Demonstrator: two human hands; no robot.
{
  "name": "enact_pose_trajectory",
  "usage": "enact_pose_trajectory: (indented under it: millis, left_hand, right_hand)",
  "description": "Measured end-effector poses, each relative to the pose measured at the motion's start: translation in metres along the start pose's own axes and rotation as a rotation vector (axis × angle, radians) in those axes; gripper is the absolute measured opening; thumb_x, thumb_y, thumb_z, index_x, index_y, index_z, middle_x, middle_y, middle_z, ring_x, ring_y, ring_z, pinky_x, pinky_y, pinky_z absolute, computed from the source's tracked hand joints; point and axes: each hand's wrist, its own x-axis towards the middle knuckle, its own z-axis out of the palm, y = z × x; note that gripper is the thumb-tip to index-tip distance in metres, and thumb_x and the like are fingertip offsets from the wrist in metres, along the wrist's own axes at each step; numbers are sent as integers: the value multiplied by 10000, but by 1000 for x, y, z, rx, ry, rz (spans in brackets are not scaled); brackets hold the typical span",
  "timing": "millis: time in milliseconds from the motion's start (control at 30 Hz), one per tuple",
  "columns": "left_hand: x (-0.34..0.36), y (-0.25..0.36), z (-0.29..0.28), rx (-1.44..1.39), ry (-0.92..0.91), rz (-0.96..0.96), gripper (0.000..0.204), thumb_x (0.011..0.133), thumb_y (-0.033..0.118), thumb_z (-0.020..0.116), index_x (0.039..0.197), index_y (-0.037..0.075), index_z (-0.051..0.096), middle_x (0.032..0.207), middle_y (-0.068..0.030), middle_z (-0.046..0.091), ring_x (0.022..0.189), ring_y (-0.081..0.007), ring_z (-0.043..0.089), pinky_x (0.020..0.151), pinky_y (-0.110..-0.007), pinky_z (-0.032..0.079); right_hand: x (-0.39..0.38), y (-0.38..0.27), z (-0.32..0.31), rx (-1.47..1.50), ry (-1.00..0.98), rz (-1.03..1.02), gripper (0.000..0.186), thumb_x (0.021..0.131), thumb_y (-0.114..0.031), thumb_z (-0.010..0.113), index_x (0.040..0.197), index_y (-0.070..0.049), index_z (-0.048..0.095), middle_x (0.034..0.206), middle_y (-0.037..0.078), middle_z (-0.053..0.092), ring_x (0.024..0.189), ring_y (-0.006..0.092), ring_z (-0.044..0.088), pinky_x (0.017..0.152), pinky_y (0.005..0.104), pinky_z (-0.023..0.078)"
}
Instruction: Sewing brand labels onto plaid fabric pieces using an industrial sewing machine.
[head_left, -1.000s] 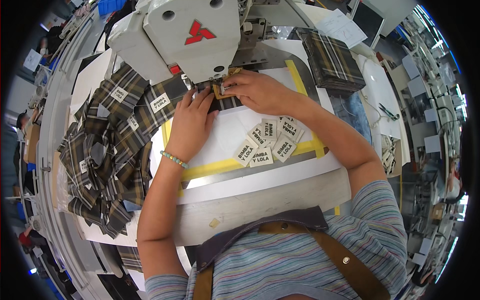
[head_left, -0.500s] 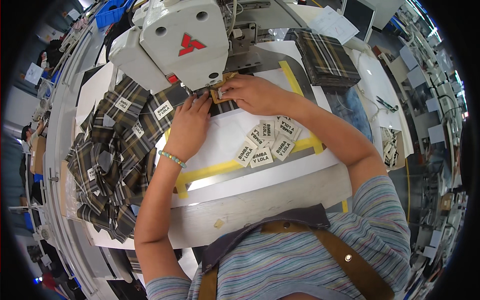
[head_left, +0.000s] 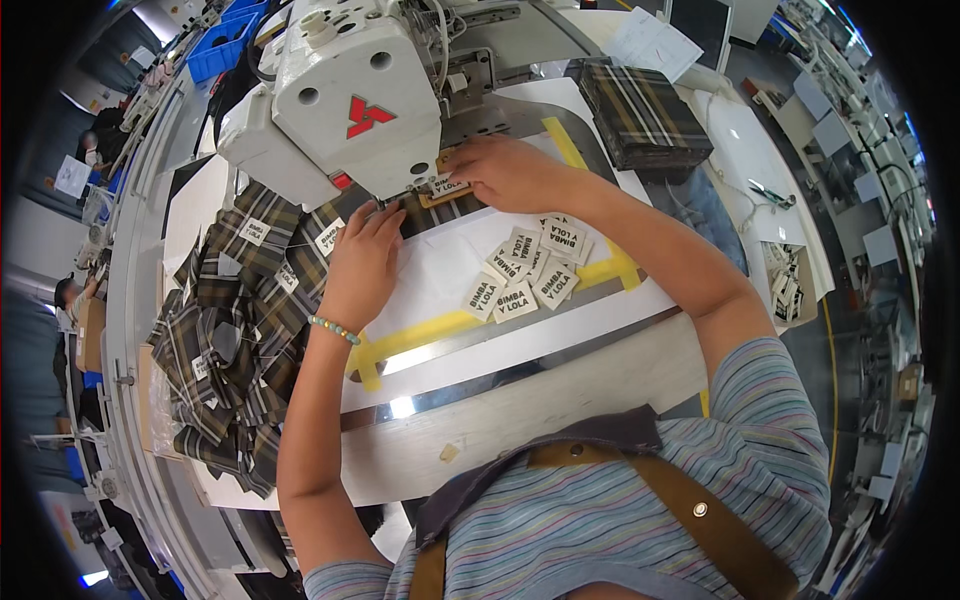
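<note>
My left hand [head_left: 362, 265], a beaded bracelet at its wrist, lies palm down with fingers stretched out on plaid fabric [head_left: 318, 218] beside the sewing machine head. Under the machine's right side, a tan label frame [head_left: 432, 202] sits on a plaid piece. A pale printed label [head_left: 449, 185] lies within it, partly covered. My right hand [head_left: 505, 175] reaches over the frame from the right, its thumb apart from the fingers. The fingertips rest at the label's far edge and the frame. Several loose labels [head_left: 515, 301] overlap on the white sheet in front of my hands.
The white sewing machine head [head_left: 350, 90] stands over the work. A rumpled heap of labelled plaid pieces [head_left: 225, 350] is at left. Stacked plaid pieces [head_left: 645, 115] lie at far right, with thread snips [head_left: 772, 194] and a box of labels [head_left: 790, 285] beyond. Yellow tape [head_left: 430, 334] borders the sheet.
My left hand has drawn back slightly to the left. My right fingers have opened from a pinch, and the label's printed face now shows inside the frame. The view has shifted a little.
</note>
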Motion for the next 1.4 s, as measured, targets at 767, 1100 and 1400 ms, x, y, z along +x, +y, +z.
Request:
enact_pose_trajectory:
  millis: [767, 1100, 1400]
  left_hand:
    - [12, 20, 10, -193, 74, 143, 402, 949, -20, 662, 1350, 5, 669, 1422, -145, 662, 1451, -390, 505, 1210, -485, 435]
    - [8, 0, 13, -178, 15, 88, 376, 999, 99, 674, 1372, 58, 685, 1486, -58, 641, 1337, -397, 530, 1174, -473, 429]
    - [18, -11, 9, -183, -47, 152, 391, 1007, 50, 629, 1391, 83, 698, 1508, -50, 648, 1228, -292, 589, 1098, -403, 409]
  right_hand:
    - [-21, -33, 1, -1, -110, 66, 391, 944, -34, 604, 1312, -80, 727, 1373, 96, 620, 1243, 330, 627, 1059, 450, 539]
    - [-58, -17, -24, 158, -47, 300, 384, 1011, -81, 610, 1381, -82, 713, 1563, 112, 574, 1409, 333, 564, 1163, 433, 483]
    - [-60, -12, -26, 115, 38, 237, 348, 1003, -75, 640, 1337, -70, 737, 1537, 110, 597, 1411, 331, 558, 1156, 417, 487]
